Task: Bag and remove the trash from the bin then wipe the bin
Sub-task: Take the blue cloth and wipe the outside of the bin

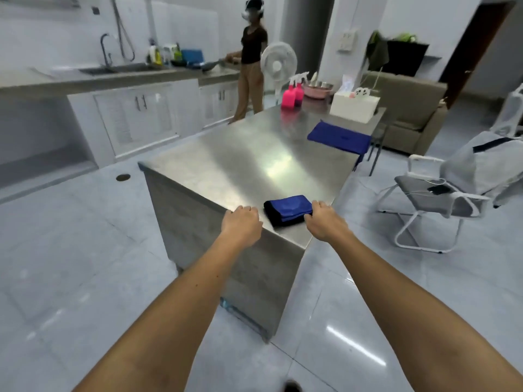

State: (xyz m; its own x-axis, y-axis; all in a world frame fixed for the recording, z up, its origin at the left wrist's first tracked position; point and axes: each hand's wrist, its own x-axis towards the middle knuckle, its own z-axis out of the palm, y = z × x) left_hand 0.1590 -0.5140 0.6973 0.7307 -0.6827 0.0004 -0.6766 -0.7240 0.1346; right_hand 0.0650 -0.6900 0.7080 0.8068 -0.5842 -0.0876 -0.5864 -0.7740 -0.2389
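A folded blue cloth (288,209) lies on the near corner of a steel island table (254,159). My right hand (322,220) rests at the cloth's right edge, fingers touching it; a grip on it cannot be made out. My left hand (243,220) sits on the table's near edge, left of the cloth, fingers curled down and holding nothing. No trash bin shows in the head view.
A second blue cloth (339,140), two pink spray bottles (293,96), a pink bowl (318,89) and a white box (355,104) stand on the table's far end. A person (250,60) works at the back counter beside a fan (278,63). A white chair (441,193) stands right.
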